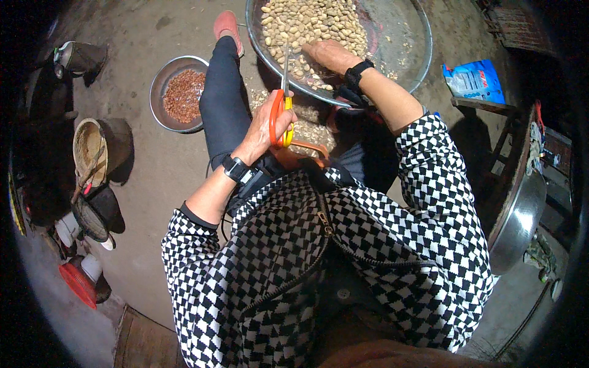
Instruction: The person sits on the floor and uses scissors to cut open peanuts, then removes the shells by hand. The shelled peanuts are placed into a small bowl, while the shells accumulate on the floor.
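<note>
My left hand [263, 126] grips a pair of scissors [277, 117] with orange and yellow handles, its blades pointing away from me. The blades reach over the near rim of a large round sieve [429, 55] with a mesh bottom. Unshelled peanuts [317, 20] are heaped in the sieve's left and middle part. Among the nearest peanuts rests my right hand [333, 56]. Its fingertips point left towards the scissor blades, and whether they pinch a peanut cannot be made out.
Left of my leg stands a metal bowl [156, 101] of shelled peanuts [184, 99]. Broken shells [313, 133] litter the floor between my feet. At right, a blue packet [476, 82] lies on a wooden stool [483, 106], near a large metal basin [520, 225]. A bucket [115, 142] is far left.
</note>
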Tool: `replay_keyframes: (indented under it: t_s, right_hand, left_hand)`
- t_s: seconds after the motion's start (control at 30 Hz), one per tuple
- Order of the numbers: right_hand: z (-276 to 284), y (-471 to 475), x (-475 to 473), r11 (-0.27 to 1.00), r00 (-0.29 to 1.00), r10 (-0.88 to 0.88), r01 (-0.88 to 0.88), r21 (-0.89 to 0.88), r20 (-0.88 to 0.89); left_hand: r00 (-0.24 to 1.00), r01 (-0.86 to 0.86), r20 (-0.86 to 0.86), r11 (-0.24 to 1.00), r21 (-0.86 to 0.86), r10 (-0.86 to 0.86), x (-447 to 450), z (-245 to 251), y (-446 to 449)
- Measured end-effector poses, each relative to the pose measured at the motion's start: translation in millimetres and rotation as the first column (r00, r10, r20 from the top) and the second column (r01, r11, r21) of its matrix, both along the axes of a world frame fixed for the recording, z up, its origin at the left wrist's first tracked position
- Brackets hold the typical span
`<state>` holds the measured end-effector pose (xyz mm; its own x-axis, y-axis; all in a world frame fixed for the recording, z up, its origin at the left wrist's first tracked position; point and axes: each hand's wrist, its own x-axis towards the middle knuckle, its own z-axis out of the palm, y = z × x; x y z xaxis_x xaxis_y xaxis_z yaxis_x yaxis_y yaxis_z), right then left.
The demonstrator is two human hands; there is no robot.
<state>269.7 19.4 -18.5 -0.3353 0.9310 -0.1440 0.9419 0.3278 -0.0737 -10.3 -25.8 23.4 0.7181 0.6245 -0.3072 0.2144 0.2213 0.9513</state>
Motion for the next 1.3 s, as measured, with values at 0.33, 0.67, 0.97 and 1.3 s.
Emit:
replay_keyframes:
  t_s: [0.33,0.67,0.97,1.3]
  right_hand:
    - [50,-44,42,0.773,-0.215,-0.607,0.066,-0.631,-0.766]
    - [17,-54,24,0.955,0.83,-0.261,0.148,-0.256,-0.494]
    - [-5,-53,8,0.967,0.998,0.026,-0.04,-0.252,-0.056]
    - [32,-54,23,0.762,0.421,-0.641,0.254,-0.596,-0.641]
  left_hand:
    - [0.995,-0.009,0.1,1.0,-0.03,0.012,-7,-11,1]
    - [0.996,0.063,0.068,0.998,-0.015,-0.062,4,1,-3]
    - [0.994,0.052,0.098,0.998,-0.021,-0.05,1,-2,-3]
    - [0.992,0.092,0.07,0.986,0.139,-0.102,-5,-5,-3]
